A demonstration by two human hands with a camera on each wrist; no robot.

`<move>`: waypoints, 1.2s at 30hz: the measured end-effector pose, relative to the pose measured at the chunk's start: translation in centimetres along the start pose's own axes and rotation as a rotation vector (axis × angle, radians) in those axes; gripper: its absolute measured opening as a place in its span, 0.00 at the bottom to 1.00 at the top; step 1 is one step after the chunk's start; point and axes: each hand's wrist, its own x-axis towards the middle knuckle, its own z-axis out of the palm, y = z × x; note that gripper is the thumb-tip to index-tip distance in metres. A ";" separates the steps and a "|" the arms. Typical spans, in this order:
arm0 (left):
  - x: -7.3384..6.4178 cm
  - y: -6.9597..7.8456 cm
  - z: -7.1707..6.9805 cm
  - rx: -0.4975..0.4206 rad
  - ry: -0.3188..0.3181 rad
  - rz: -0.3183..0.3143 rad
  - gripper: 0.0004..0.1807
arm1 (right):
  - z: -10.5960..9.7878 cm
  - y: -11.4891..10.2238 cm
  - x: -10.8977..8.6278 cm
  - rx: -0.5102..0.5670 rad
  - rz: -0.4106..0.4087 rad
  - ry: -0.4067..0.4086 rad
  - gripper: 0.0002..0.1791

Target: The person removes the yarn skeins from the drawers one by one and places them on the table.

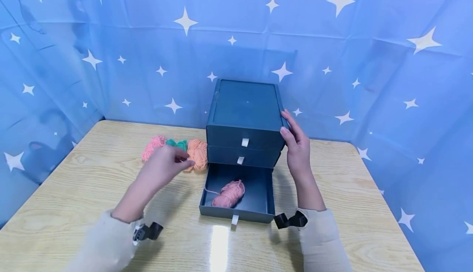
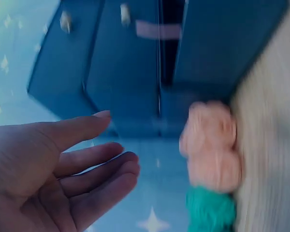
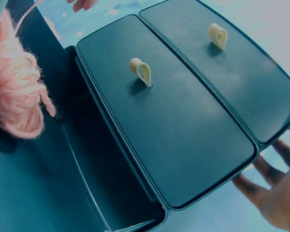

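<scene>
The left hand (image 1: 165, 166), fingers loosely open and holding nothing, hovers just near the orange yarn ball (image 1: 197, 154) left of the 3-drawer box (image 1: 245, 118), whose far right corner the right hand (image 1: 297, 146) steadies with straight fingers.

A dark teal drawer box (image 1: 245, 116) stands upright on the surface, its bottom drawer (image 1: 238, 192) pulled out with a pink yarn ball (image 1: 230, 193) lying inside. Left of it lie pink, green and, it seems, orange yarn balls (image 1: 176, 151).
</scene>
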 end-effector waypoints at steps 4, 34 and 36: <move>-0.7 2.1 2.5 0.004 -0.010 0.087 0.06 | -0.1 -0.1 0.0 0.013 0.005 0.001 0.24; -0.4 5.4 10.6 0.116 -0.122 0.239 0.12 | 0.0 -0.1 0.1 0.008 -0.013 -0.002 0.25; -0.5 5.4 10.7 0.125 -0.101 0.265 0.10 | 0.0 0.0 0.0 0.005 -0.013 -0.002 0.25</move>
